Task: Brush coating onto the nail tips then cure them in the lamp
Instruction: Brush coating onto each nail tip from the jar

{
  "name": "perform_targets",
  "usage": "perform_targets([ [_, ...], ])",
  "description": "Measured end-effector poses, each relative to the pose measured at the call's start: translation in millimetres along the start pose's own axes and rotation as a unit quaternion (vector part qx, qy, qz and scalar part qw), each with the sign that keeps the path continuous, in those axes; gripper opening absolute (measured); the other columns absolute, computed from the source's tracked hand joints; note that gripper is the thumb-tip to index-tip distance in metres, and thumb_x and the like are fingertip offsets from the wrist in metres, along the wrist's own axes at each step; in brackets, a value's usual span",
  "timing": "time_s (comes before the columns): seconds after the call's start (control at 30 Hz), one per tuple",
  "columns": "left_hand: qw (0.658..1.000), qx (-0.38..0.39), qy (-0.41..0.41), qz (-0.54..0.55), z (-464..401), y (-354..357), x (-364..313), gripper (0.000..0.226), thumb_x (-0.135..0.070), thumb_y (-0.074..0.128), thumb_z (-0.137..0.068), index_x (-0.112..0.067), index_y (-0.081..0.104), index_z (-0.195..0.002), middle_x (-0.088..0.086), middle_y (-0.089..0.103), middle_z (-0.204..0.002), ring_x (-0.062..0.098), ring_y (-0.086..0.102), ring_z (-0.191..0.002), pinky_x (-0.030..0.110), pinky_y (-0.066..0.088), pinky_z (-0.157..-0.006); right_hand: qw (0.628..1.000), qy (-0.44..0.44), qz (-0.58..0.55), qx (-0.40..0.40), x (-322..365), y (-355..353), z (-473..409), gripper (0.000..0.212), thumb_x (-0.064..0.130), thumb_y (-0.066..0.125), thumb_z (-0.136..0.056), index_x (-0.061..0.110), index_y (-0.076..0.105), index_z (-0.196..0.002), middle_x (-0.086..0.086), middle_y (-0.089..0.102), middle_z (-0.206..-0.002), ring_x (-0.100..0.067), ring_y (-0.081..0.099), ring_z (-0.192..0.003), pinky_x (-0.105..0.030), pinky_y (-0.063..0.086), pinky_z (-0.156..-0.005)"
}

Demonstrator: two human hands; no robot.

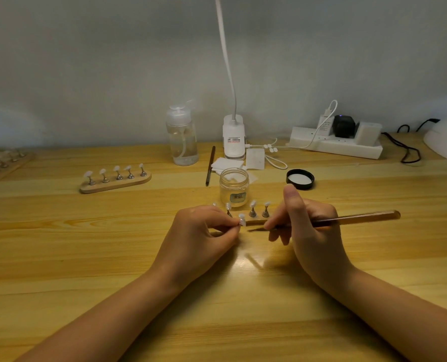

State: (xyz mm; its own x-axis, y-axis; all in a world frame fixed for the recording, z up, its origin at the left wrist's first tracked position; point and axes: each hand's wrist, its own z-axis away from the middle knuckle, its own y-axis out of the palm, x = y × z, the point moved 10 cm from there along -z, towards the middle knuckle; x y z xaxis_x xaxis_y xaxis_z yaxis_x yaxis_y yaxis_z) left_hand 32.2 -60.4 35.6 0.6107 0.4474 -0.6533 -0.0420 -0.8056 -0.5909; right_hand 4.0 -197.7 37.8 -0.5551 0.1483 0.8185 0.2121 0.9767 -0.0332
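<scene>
Fingers of the left hand [204,231] pinch a nail tip [241,220] on its small stand, just in front of the wooden holder [256,220]. The right hand [311,226] grips a brush [347,220], bristles pointing toward that tip. The open jar [234,186] stands behind the holder, its lid [300,178] beside it.

Home nail desk (wooden) [86,257], power strip [334,146]

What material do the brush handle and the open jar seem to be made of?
The brush handle in the right hand looks like translucent amber plastic or resin: light passes through it. The open jar looks like clear glass or plastic, see-through and glossy; which one is unclear.
</scene>
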Motion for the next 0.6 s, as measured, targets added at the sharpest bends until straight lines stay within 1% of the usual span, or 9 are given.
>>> perform_targets([
  [0.13, 1.0, -0.001, 0.003, -0.001, 0.1, -0.1, -0.5, 0.016, -0.006, 0.072, -0.073, -0.014, 0.074, -0.087, -0.009, 0.068, -0.078, 0.001, 0.062, -0.077, 0.011, 0.049, -0.069, 0.999, -0.014, 0.04, 0.01, 2.8, 4.0, -3.3, 0.038, 0.035, 0.042, -0.086, 0.012, 0.064, -0.065, -0.002, 0.062, -0.057, -0.006, 0.057, -0.05, -0.016, 0.043, -0.05],
  [0.23, 1.0, 0.0, 0.005, -0.002, 0.4, -0.4, -0.9, 0.016, -0.005, 0.072, -0.073, -0.014, 0.073, -0.087, -0.009, 0.067, -0.078, 0.001, 0.062, -0.078, 0.01, 0.049, -0.068, 0.999, -0.006, 0.03, 0.015, 1.2, 2.5, 0.7, 0.038, 0.029, 0.047, -0.089, 0.012, 0.064, -0.06, 0.001, 0.061, -0.052, -0.005, 0.055, -0.046, -0.013, 0.041, -0.049],
  [0.3, 1.0, 0.004, 0.004, -0.003, 0.2, 0.3, -1.1, 0.018, -0.006, 0.072, -0.073, -0.015, 0.073, -0.088, -0.012, 0.066, -0.078, 0.001, 0.062, -0.079, 0.01, 0.049, -0.068, 1.0, 0.004, 0.013, 0.014, -0.8, 3.6, 0.2, 0.043, 0.033, 0.046, -0.087, 0.012, 0.062, -0.053, 0.002, 0.057, -0.045, -0.004, 0.053, -0.041, -0.009, 0.038, -0.049],
  [0.37, 1.0, 0.006, -0.001, -0.001, 0.4, 0.5, -0.5, 0.018, -0.007, 0.072, -0.074, -0.016, 0.072, -0.089, -0.014, 0.065, -0.078, 0.0, 0.062, -0.08, 0.011, 0.05, -0.068, 1.0, 0.007, 0.005, 0.008, -1.2, 4.0, -1.3, 0.046, 0.039, 0.041, -0.084, 0.013, 0.061, -0.051, 0.001, 0.055, -0.042, -0.004, 0.051, -0.04, -0.008, 0.037, -0.049],
  [0.47, 1.0, 0.005, 0.001, -0.003, 0.7, 0.0, -0.8, 0.018, -0.007, 0.072, -0.074, -0.016, 0.073, -0.089, -0.015, 0.064, -0.077, 0.0, 0.062, -0.079, 0.011, 0.049, -0.069, 1.0, -0.009, 0.011, 0.002, 2.1, 0.8, -1.3, 0.043, 0.037, 0.04, -0.085, 0.012, 0.063, -0.058, 0.0, 0.058, -0.05, -0.005, 0.054, -0.046, -0.011, 0.039, -0.05],
  [0.53, 1.0, 0.005, 0.002, -0.004, 0.4, -0.1, -0.6, 0.018, -0.006, 0.072, -0.074, -0.016, 0.073, -0.089, -0.014, 0.064, -0.078, 0.0, 0.062, -0.079, 0.009, 0.048, -0.069, 0.999, -0.019, 0.032, 0.013, 3.4, 4.4, -3.1, 0.038, 0.032, 0.043, -0.087, 0.01, 0.064, -0.064, -0.003, 0.061, -0.056, -0.004, 0.056, -0.05, -0.013, 0.041, -0.051],
  [0.6, 1.0, 0.003, 0.005, -0.005, 0.6, -0.3, -1.0, 0.018, -0.006, 0.072, -0.073, -0.015, 0.073, -0.088, -0.013, 0.065, -0.078, 0.0, 0.062, -0.079, 0.009, 0.048, -0.068, 0.999, -0.013, 0.046, 0.018, 1.8, 7.0, -4.3, 0.036, 0.026, 0.047, -0.09, 0.009, 0.065, -0.064, -0.003, 0.062, -0.056, -0.005, 0.056, -0.05, -0.014, 0.041, -0.052],
])
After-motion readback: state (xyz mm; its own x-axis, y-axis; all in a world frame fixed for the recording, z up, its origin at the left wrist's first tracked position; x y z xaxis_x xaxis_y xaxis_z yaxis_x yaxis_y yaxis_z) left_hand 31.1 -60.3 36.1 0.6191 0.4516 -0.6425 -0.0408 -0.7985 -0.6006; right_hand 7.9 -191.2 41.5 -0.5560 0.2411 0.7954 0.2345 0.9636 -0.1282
